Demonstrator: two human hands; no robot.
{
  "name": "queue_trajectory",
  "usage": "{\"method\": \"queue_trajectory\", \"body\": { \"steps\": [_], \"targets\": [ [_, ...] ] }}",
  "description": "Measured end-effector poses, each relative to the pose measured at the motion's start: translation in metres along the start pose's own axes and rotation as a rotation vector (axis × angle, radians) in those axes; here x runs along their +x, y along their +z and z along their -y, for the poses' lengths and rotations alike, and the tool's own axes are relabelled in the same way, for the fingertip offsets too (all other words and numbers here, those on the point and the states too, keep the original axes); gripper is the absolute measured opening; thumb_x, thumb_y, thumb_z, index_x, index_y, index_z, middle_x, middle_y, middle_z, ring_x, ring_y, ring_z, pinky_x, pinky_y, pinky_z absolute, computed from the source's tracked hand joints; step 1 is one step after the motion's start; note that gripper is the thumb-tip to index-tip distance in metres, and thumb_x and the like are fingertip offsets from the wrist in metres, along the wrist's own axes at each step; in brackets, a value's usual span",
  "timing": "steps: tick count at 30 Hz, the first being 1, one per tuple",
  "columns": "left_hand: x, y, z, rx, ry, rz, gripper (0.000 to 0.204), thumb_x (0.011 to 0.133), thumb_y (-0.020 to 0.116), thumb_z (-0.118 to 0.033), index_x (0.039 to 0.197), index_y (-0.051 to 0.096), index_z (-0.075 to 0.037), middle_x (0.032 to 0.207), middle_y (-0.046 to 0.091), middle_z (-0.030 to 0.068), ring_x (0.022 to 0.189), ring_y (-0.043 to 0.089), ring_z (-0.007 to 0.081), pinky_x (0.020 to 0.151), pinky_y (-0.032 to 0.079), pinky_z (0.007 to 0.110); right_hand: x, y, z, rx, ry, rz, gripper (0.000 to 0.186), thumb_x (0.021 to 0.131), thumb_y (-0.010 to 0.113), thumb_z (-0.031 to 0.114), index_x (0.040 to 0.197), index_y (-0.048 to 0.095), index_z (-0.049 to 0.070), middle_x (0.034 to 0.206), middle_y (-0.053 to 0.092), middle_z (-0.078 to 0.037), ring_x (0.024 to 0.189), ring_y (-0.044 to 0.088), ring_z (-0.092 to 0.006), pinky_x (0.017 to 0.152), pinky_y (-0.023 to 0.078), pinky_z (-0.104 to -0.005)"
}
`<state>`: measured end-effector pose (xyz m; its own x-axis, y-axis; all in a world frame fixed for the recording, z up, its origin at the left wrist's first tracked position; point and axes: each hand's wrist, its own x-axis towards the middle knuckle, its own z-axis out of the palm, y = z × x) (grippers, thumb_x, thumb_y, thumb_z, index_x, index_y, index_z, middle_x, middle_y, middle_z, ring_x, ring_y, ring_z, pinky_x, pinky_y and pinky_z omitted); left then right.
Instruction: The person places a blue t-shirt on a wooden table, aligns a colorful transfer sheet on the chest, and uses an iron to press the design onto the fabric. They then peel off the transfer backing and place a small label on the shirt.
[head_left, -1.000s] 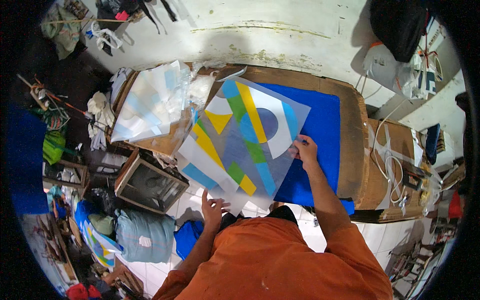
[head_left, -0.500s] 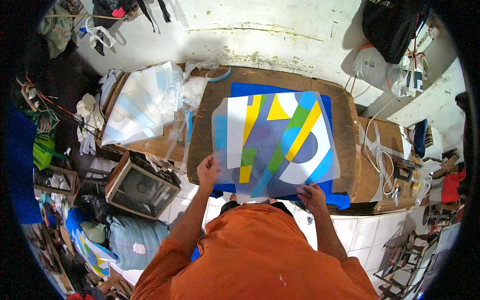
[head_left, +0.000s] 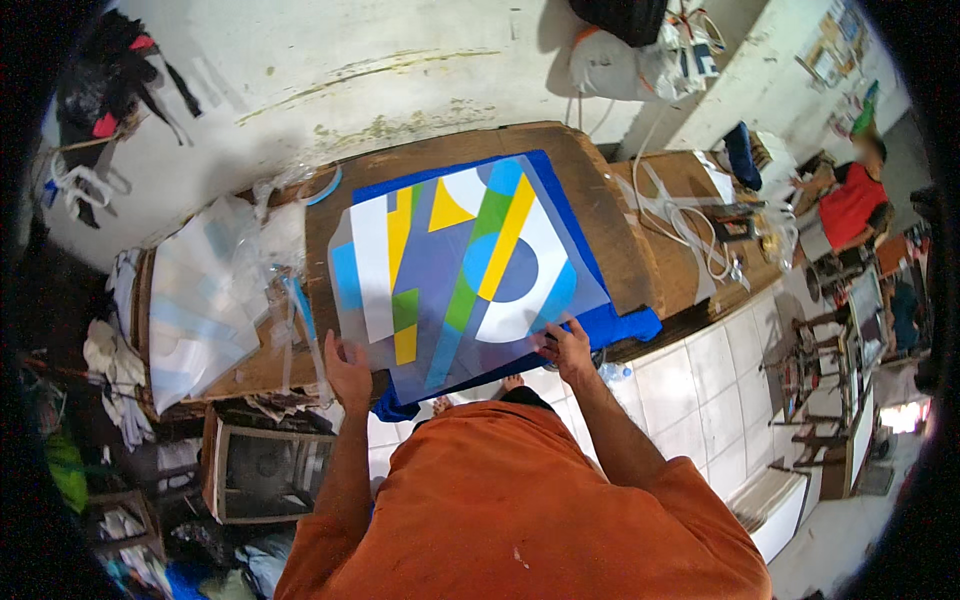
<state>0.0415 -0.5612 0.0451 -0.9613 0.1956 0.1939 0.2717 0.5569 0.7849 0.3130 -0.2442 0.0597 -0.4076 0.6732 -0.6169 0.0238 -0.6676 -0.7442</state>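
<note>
Two hands at the near edge of a patterned sheet [head_left: 450, 260] over blue cloth [head_left: 625, 325].

The sheet, with yellow, green, blue and white shapes, lies over the cloth on the brown table [head_left: 615, 235]. The right hand [head_left: 565, 350] has its fingers clamped on the near edge, toward the right. The left hand [head_left: 348, 372] is at the near left corner, finger and thumb slightly apart; whether they grip cannot be told. Pale film [head_left: 205, 300] lies to the left.
</note>
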Motion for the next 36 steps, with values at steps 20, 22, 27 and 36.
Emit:
{"method": "queue_trajectory", "body": {
  "steps": [20,22,27,36],
  "targets": [
    [-0.074,0.137,-0.132,0.075,0.839,0.730,0.041,0.084,0.069,-0.006,0.125,0.072,-0.003,0.109,0.062,0.0161,0.104,0.060,0.0373,0.089,0.050,0.047,0.027,-0.053,0.060,-0.349,-0.155,0.040,0.026,0.100,0.067,0.018,0.122,0.068,0.003,0.096,0.076,-0.012,0.075,0.076,-0.0220,0.062,0.062,-0.0332],
    [-0.075,0.144,-0.134,0.110,0.831,0.695,0.039,0.083,0.068,-0.003,0.121,0.075,-0.005,0.105,0.062,0.0147,0.100,0.060,0.0360,0.086,0.051,0.046,0.062,-0.109,0.084,-0.497,-0.299,-0.181,0.020,0.100,0.066,0.019,0.111,0.074,0.003,0.089,0.077,-0.009,0.069,0.074,-0.0188,0.060,0.059,-0.0316],
    [-0.081,0.145,-0.148,0.204,0.800,0.693,0.045,0.080,0.069,0.002,0.122,0.076,-0.011,0.103,0.062,0.0142,0.094,0.060,0.0348,0.080,0.051,0.046,0.144,-0.285,0.167,-0.562,-0.743,-1.025,0.028,0.090,0.068,0.025,0.108,0.079,0.006,0.086,0.076,-0.020,0.080,0.076,-0.0347,0.075,0.059,-0.0444],
    [-0.095,0.131,-0.181,0.330,0.746,0.645,0.049,0.081,0.068,0.008,0.123,0.076,-0.017,0.095,0.064,0.0139,0.087,0.062,0.0352,0.074,0.053,0.045,0.223,-0.422,0.258,-1.049,-0.698,-1.195,0.036,0.092,0.073,0.036,0.113,0.078,0.006,0.103,0.070,-0.027,0.092,0.066,-0.0467,0.084,0.053,-0.0579]
  ]
}}
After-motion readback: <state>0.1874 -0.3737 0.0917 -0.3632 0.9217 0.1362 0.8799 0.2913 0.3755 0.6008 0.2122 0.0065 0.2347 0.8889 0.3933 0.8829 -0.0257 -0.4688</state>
